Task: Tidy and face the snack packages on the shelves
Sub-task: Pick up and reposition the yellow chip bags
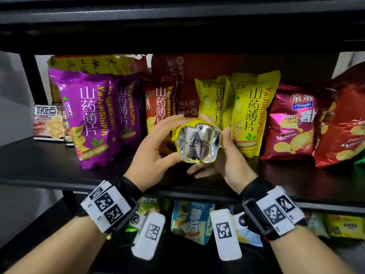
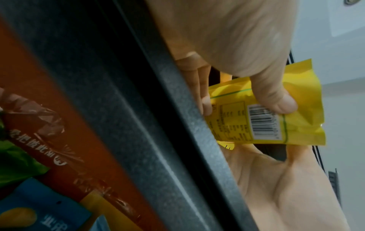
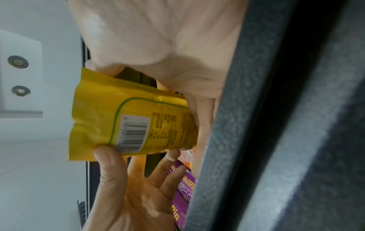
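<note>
**Yellow bag in hand, row half faced**

The shelf (image 1: 59,155) is carrying most of its row upright and facing out already: two purple bags (image 1: 88,115), two yellow bags (image 1: 250,113), two red bags (image 1: 290,123) at the right, one brown-red bag (image 1: 158,107). One job is looking unfinished: the yellow packet (image 1: 198,142), silver base toward the camera, is hanging above the shelf gap, both hands gripping it, left hand (image 1: 152,153) and right hand (image 1: 233,161) curling round its sides. It is likely waiting to be stood up.
</note>
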Tool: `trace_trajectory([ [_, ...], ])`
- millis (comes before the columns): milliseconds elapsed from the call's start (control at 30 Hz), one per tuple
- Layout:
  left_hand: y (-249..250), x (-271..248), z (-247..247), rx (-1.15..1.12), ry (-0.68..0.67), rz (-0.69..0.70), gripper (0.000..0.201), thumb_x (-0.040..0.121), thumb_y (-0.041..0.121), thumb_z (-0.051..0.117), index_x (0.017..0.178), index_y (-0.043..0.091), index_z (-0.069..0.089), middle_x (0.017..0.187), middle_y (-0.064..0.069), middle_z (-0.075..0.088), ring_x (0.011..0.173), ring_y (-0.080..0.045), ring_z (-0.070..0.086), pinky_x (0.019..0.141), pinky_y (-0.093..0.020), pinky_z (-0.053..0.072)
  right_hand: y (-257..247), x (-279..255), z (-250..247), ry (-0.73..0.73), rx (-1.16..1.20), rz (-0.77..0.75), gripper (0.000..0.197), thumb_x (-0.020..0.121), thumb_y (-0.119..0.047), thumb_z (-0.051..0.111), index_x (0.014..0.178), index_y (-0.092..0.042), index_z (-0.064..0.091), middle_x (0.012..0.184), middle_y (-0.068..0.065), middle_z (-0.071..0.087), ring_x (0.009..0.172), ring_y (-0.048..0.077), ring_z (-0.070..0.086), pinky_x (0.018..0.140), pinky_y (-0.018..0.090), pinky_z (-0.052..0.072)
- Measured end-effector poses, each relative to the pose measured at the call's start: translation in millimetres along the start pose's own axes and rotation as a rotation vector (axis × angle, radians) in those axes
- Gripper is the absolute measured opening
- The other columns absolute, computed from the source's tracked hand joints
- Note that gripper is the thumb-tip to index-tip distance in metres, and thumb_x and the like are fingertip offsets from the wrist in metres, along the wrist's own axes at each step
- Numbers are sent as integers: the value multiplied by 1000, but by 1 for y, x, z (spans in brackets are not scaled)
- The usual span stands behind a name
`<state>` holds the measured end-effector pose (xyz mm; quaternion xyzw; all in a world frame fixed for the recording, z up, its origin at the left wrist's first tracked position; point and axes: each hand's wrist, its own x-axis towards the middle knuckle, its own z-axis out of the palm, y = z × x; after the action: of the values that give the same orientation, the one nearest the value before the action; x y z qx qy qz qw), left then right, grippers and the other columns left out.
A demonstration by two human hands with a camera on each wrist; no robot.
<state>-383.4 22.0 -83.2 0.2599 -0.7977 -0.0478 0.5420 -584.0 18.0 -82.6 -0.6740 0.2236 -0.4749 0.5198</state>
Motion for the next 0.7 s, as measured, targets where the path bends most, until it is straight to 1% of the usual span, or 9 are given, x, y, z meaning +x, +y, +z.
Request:
trace_trajectory([
  [67, -1, -2, -1, -102, 28, -74, 58, 88, 38, 72, 141, 26, 53, 145, 6, 54, 136, -13, 50, 109, -28, 43, 0, -1, 0, -11, 0, 44, 116, 44, -100, 53, 147, -48, 35, 132, 3, 66, 75, 37, 75, 65, 41, 61],
  [133, -1, -4, -1, -208, 58, -133, 53, 88, 40, 72, 135, 22, 57, 130, 8, 65, 117, -13, 63, 95, -39, 54, 1, -1, 2, -10, -8, 56, 117, 45, -99, 55, 147, -43, 37, 128, 5, 68, 76, 38, 75, 64, 38, 62],
  [200, 2, -5, -1, -314, 87, -170, 44, 87, 37, 73, 128, 31, 60, 115, 9, 69, 92, -14, 67, 75, -39, 60, 2, -1, 2, 6, -21, 58, 113, 47, -98, 55, 144, -43, 40, 115, 11, 73, 77, 40, 74, 65, 38, 62],
  [300, 7, -7, -2, -378, 79, -179, 44, 84, 40, 75, 125, 35, 61, 109, 6, 70, 81, -15, 66, 70, -36, 59, 2, -1, 1, 39, -43, 63, 118, 45, -97, 58, 144, -34, 44, 104, 16, 75, 74, 39, 74, 63, 38, 61],
  [400, 11, -8, -2, -443, 39, -187, 69, 74, 66, 75, 130, 31, 57, 111, -2, 69, 86, -23, 69, 72, -38, 59, -2, -2, 3, 74, -58, 64, 111, 44, -95, 61, 140, -40, 48, 107, 16, 74, 72, 40, 74, 65, 41, 62],
  [500, 16, -7, -2, -496, 24, -316, 108, 61, 85, 69, 138, 12, 46, 120, -17, 65, 95, -33, 70, 66, -43, 60, -4, -4, 5, 66, -73, 91, 91, 53, -87, 67, 135, -51, 48, 131, 8, 65, 74, 39, 75, 63, 36, 61],
  [533, 16, -7, -3, -506, 27, -356, 107, 61, 82, 71, 137, 10, 47, 120, -15, 65, 97, -31, 69, 65, -43, 60, -5, -4, 5, 64, -85, 97, 87, 57, -83, 68, 136, -52, 47, 139, 5, 59, 75, 39, 75, 63, 34, 60],
  [600, 14, -8, -3, -492, 33, -385, 73, 71, 58, 75, 126, 17, 51, 111, -8, 66, 96, -27, 69, 64, -45, 60, -3, -4, 5, 55, -115, 104, 91, 57, -82, 68, 140, -51, 44, 143, 3, 56, 77, 38, 75, 62, 31, 59],
  [700, 11, -9, -1, -414, 34, -391, 51, 77, 45, 70, 116, 18, 52, 104, -10, 67, 86, -35, 71, 62, -49, 58, -2, -4, 5, 38, -152, 106, 103, 48, -90, 66, 140, -51, 43, 126, 6, 67, 79, 35, 75, 63, 28, 58],
])
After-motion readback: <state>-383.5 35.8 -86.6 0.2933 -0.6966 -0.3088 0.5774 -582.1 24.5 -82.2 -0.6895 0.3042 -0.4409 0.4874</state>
